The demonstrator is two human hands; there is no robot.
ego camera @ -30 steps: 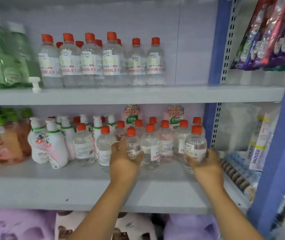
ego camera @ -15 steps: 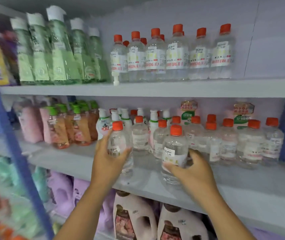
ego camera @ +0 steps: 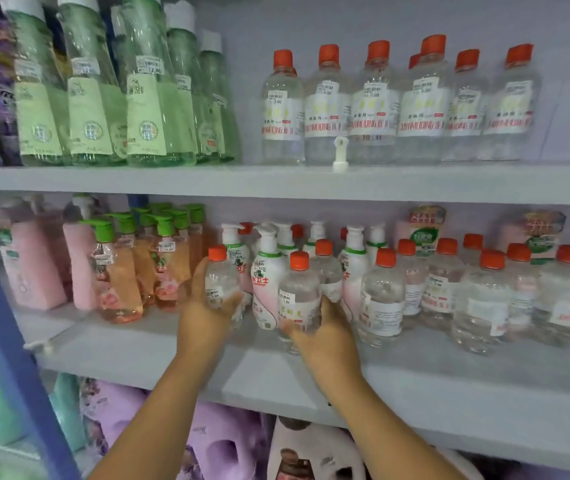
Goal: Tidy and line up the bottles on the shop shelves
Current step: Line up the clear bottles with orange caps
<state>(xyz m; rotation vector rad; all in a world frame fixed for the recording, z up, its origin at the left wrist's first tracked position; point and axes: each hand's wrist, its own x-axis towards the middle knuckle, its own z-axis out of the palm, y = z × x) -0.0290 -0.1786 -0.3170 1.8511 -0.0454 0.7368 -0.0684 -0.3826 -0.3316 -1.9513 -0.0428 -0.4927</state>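
Note:
My left hand (ego camera: 203,317) grips a small clear bottle with an orange cap (ego camera: 220,284), held just above the middle shelf (ego camera: 158,355) in front of the white pump bottles (ego camera: 269,282). My right hand (ego camera: 325,337) grips a second clear orange-capped bottle (ego camera: 299,299) close to the right of the first. Several more clear orange-capped bottles (ego camera: 477,299) stand loosely grouped on the shelf to the right. Larger clear bottles with orange caps (ego camera: 394,105) stand in a row on the upper shelf (ego camera: 276,183).
Tall green bottles (ego camera: 110,88) fill the upper shelf's left. Orange-tinted pump bottles with green tops (ego camera: 127,268) and pink bottles (ego camera: 30,265) stand left on the middle shelf. A blue upright post (ego camera: 9,358) runs at the left. Purple and white jugs (ego camera: 228,445) sit below.
Both hands have carried their bottles leftward along the middle shelf, from the clear-bottle group to in front of the white pump bottles. The view has swung left too.

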